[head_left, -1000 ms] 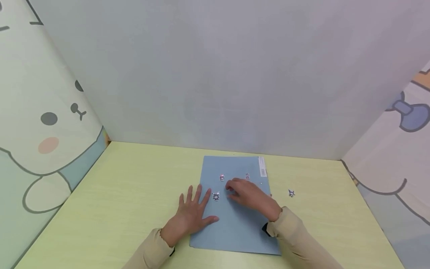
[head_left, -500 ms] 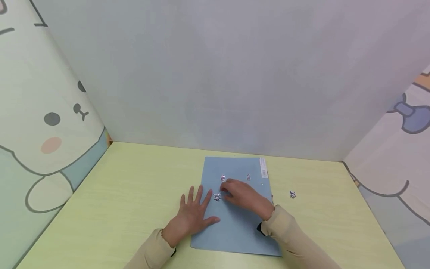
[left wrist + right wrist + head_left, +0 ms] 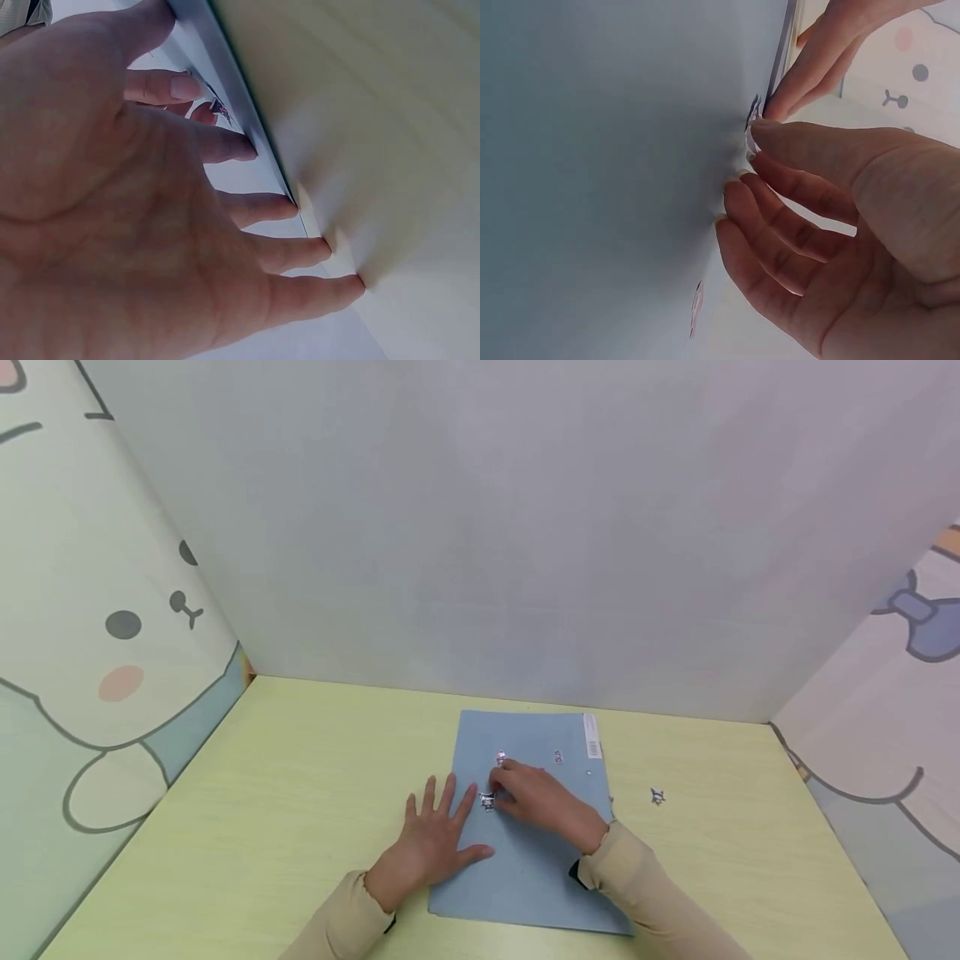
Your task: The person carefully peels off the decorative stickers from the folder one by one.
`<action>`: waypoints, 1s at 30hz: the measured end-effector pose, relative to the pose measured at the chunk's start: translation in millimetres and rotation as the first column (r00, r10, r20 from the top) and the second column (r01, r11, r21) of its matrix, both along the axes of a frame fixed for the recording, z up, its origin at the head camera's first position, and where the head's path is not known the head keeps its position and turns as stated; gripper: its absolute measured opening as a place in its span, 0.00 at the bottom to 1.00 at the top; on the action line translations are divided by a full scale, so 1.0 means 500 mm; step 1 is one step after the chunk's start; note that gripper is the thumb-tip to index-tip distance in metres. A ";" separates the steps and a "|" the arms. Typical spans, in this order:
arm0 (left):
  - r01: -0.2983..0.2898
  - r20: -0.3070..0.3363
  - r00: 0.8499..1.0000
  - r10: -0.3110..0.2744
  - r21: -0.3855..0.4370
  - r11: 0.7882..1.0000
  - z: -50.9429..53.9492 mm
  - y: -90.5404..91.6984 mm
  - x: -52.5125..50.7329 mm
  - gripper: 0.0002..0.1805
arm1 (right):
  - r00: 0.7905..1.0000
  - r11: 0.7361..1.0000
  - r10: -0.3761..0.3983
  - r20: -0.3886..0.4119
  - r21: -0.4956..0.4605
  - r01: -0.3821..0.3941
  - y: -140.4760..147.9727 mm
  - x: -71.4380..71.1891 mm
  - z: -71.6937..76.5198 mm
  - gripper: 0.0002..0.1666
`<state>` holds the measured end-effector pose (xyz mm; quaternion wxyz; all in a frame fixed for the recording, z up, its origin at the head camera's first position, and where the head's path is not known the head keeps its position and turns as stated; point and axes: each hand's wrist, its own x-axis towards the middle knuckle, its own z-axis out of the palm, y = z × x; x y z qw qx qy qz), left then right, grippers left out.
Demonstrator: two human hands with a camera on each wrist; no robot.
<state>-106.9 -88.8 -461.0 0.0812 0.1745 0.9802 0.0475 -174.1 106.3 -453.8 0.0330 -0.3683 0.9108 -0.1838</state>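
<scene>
A blue folder [image 3: 540, 893] lies flat on the table. On its left part is a small dark-and-white cartoon sticker [image 3: 487, 802]. My right hand [image 3: 536, 795] bends over it, and thumb and forefinger pinch the sticker's edge [image 3: 752, 120] in the right wrist view. The sticker's near side is partly covered by the fingertips. My left hand [image 3: 431, 843] rests with spread, straight fingers across the folder's left edge. Its thumb lies on the folder, while the outer fingertips [image 3: 349, 289] touch the table in the left wrist view.
Two more stickers, one pinkish [image 3: 502, 757] and one small [image 3: 558, 757], are on the folder's upper half. A barcode label [image 3: 592, 737] marks its top right corner. Another cartoon sticker [image 3: 657, 796] lies on the yellow table [image 3: 720, 852] to the right. A pale wall [image 3: 480, 527] closes the back.
My right hand has moved left and slightly nearer, over to the dark cartoon sticker, and its fingers now take hold of the edge. The left hand has stayed in place on the folder.
</scene>
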 end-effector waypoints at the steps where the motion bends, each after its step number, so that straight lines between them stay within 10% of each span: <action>1: 0.000 0.000 1.000 0.000 -0.001 1.000 0.000 0.000 0.000 0.48 | 1.000 1.000 0.001 -0.006 -0.002 -0.001 0.000 0.000 -0.001 0.09; 30: -0.012 0.023 1.000 0.013 -0.013 1.000 0.002 0.003 -0.001 0.48 | 0.996 0.987 -0.053 0.066 -0.147 0.062 0.022 0.000 0.013 0.12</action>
